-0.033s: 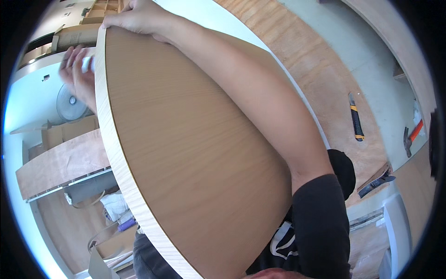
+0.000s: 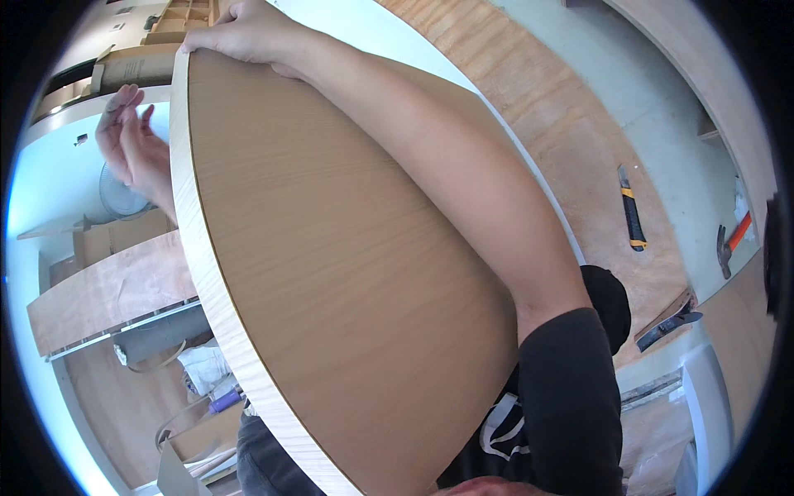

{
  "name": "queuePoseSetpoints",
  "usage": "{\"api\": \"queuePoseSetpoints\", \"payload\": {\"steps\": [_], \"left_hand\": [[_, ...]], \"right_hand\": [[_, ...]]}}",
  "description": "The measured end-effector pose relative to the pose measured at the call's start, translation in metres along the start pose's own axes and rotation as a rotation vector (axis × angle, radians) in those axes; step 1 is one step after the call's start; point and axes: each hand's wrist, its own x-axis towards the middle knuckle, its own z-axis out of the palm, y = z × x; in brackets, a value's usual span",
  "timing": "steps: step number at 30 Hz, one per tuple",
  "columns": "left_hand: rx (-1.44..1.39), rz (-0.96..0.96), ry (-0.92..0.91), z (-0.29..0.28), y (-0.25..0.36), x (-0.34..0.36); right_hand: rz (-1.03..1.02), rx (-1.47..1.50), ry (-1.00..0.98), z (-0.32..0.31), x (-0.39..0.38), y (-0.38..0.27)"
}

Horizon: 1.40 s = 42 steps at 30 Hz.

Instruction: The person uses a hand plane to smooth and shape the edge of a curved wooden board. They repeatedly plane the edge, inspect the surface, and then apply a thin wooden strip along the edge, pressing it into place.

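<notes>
A large wood-grain panel [image 2: 331, 248] stands tilted up in front of me, with a pale edge strip [image 2: 201, 240] running down its left side. At its top left corner my right hand [image 2: 252, 35] is closed around the panel, thumb near the pale edge. My right forearm lies across the panel's face. Beyond the left edge, my left hand [image 2: 132, 145] is raised with its fingers apart and loosely bent; nothing shows in it. The panel hides my left forearm.
On a plywood strip [image 2: 571, 107] at right lies a black and yellow utility knife [image 2: 632, 217]. A hammer [image 2: 729, 245] with an orange handle sits further right. At left are a fan [image 2: 114, 197], a plywood board [image 2: 116, 289] and a purple tube [image 2: 225, 401].
My left hand has shifted slightly left, away from the panel's edge, and its fingers show more sharply. My right hand keeps its hold on the corner.
</notes>
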Motion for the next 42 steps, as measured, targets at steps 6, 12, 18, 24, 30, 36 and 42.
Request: {"api": "queuePoseSetpoints", "payload": {"steps": [6,12,18,24,30,36,42], "left_hand": [[-0.219,-0.014,-0.377,0.021,0.040,-0.013],[-0.372,0.006,-0.350,0.038,0.021,-0.011],[-0.456,-0.135,-0.358,0.035,0.020,-0.013],[-0.421,-0.154,-0.417,0.036,0.028,-0.008],[-0.260,0.171,0.020,0.029,0.049,-0.044],[-0.395,0.366,-0.104,0.024,0.034,-0.074],[-0.429,0.286,-0.068,0.024,0.034,-0.076]], "right_hand": [[-0.028,0.009,-0.023,0.000,-0.001,0.001],[-0.045,0.004,-0.020,-0.008,0.002,0.007],[-0.063,0.009,-0.029,-0.009,0.005,0.011],[-0.084,0.006,-0.036,-0.010,0.006,0.013],[-0.101,-0.044,-0.024,-0.008,0.012,0.017],[-0.195,-0.209,-0.021,-0.013,-0.007,0.012],[-0.248,-0.213,-0.388,-0.052,-0.040,-0.004]]}}
